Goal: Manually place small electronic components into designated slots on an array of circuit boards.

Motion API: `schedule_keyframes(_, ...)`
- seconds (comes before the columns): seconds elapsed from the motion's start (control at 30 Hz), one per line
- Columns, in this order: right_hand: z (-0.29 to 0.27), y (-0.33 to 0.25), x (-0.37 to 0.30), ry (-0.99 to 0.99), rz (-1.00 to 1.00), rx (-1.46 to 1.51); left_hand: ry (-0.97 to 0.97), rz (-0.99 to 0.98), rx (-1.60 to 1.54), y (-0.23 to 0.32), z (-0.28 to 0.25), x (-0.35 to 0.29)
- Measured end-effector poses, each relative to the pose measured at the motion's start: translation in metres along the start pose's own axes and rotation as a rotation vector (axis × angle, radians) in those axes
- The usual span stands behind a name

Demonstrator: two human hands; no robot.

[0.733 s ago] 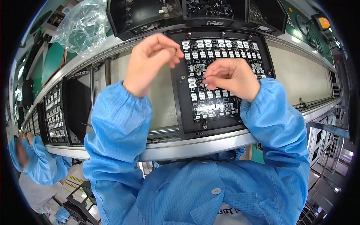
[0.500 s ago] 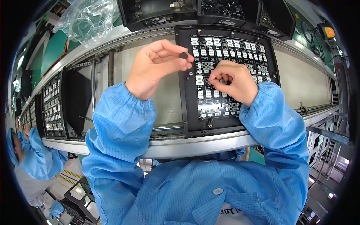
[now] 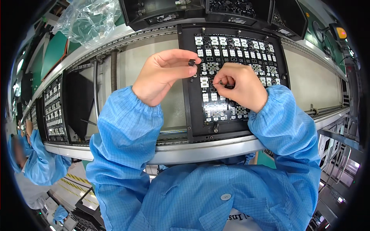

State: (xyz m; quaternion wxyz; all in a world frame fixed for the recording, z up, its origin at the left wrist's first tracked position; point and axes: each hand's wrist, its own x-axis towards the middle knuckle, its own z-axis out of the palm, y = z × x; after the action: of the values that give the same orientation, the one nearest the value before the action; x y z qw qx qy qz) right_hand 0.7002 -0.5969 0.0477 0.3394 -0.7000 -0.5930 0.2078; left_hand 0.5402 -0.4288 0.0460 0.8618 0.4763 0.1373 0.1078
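Observation:
A small black electronic component [image 3: 192, 62] is pinched between the thumb and fingertips of my left hand [image 3: 156, 77], just over the left edge of a black frame [image 3: 187, 111]. Inside that frame lies a dark circuit board panel [image 3: 231, 56] with rows of white connectors. My right hand [image 3: 244, 86] is above the panel's middle left, thumb and index finger pressed together close to the board, the other fingers curled. Whatever those fingertips hold, if anything, is too small and hidden to make out. Part of the panel is covered by this hand.
Black bins [image 3: 235, 9] of small parts line the far side, near a clear plastic bag [image 3: 88, 21]. The frame rests on a conveyor with a metal front rail [image 3: 208, 151]. More framed boards [image 3: 54, 109] stand at left, beside another person in a blue sleeve [image 3: 44, 165].
My left hand has lowered slightly, and the black component in it has turned from its round face toward its side. My right hand stays at nearly the same spot on the board.

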Motion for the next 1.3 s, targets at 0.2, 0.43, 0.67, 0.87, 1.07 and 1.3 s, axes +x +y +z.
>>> schedule_keyframes(0.2, -0.002, -0.004, -0.001, -0.002, 0.018, -0.031, 0.046, -0.056, -0.119, 0.001, 0.001, 0.003)
schedule_keyframes(0.43, -0.050, -0.008, 0.012, 0.057, 0.026, 0.083, 0.075, 0.035, 0.237, -0.003, 0.014, -0.004)
schedule_keyframes(0.67, -0.177, 0.065, 0.053, 0.639, 0.101, -0.023, -0.053, 0.260, 0.705, -0.011, 0.028, 0.004)
schedule_keyframes(0.87, -0.199, 0.158, 0.095, 0.268, 0.257, -0.213, 0.034, 0.360, 1.168, -0.021, 0.031, 0.009)
schedule_keyframes(1.07, -0.193, 0.183, 0.101, 0.101, 0.201, -0.334, 0.021, 0.428, 1.428, -0.022, 0.040, 0.010)
schedule_keyframes(1.3, -0.191, 0.174, 0.099, 0.127, 0.221, -0.402, 0.045, 0.425, 1.511, -0.017, 0.046, 0.006)
